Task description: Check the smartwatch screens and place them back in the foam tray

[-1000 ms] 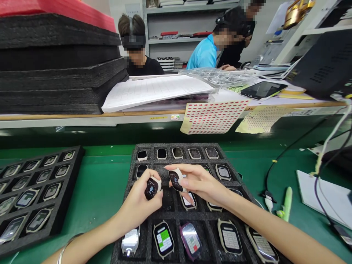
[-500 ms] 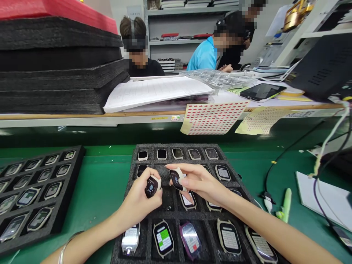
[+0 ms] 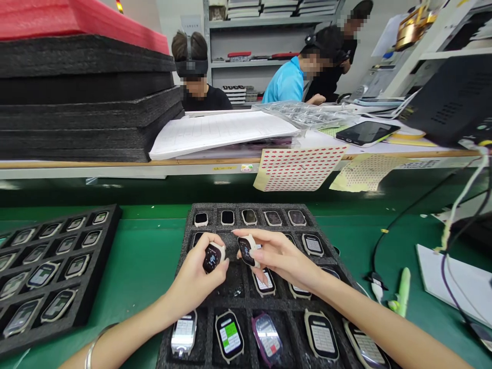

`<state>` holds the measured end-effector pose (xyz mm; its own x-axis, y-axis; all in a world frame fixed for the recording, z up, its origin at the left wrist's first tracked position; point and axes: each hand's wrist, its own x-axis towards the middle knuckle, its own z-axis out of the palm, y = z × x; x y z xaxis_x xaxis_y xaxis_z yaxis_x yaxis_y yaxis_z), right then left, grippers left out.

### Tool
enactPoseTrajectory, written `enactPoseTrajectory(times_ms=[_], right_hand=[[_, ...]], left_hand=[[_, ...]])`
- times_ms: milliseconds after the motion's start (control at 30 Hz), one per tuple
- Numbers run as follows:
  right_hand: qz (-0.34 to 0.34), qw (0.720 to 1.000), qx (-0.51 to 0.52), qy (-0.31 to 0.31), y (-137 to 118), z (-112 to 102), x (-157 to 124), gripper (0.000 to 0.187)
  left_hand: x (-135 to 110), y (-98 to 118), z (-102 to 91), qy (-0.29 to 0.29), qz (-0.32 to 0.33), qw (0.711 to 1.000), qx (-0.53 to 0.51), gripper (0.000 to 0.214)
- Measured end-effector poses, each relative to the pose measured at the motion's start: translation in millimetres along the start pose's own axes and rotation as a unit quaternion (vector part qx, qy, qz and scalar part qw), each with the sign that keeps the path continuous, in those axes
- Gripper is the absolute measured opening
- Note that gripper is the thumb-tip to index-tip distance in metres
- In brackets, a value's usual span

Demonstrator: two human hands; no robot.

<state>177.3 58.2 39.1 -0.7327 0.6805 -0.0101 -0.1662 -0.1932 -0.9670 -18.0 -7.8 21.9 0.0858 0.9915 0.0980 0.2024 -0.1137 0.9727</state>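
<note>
Left fingers (image 3: 209, 239) pinch a cream-cased, rounded-square smartwatch with a lit dark screen (image 3: 212, 258); right fingers (image 3: 257, 234) pinch a matching cream-cased smartwatch (image 3: 245, 251), near it. Below them I see a black foam compartment tray (image 3: 208, 333) on the green tabletop (image 3: 142, 256). I judge the step as viewing both screens; the next move calls for secure grips above the dividers.
</note>
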Motion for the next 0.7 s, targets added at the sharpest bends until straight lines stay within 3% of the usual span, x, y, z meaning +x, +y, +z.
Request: enactPoseTrajectory(times_ms=[300,467,700], right_hand=[[0.009,1.0,0.014,-0.022,2.5,-0.6,-1.1,0.045],[0.037,0.999,0.034,-0.018,1.6,-1.7,1.2,0.05],[0.026,0.999,-0.012,0.018,3.4,-9.0,3.0,0.038]], left_hand=[[-1.8,-1.6,0.1,-0.003,-0.009,1.0,-0.005,0.019],[2.8,-1.5,0.6,-0.05,-0.061,0.988,-0.133,0.041],[1.2,5.1,-8.3,-0.045,-0.136,0.952,-0.272,0.037]])
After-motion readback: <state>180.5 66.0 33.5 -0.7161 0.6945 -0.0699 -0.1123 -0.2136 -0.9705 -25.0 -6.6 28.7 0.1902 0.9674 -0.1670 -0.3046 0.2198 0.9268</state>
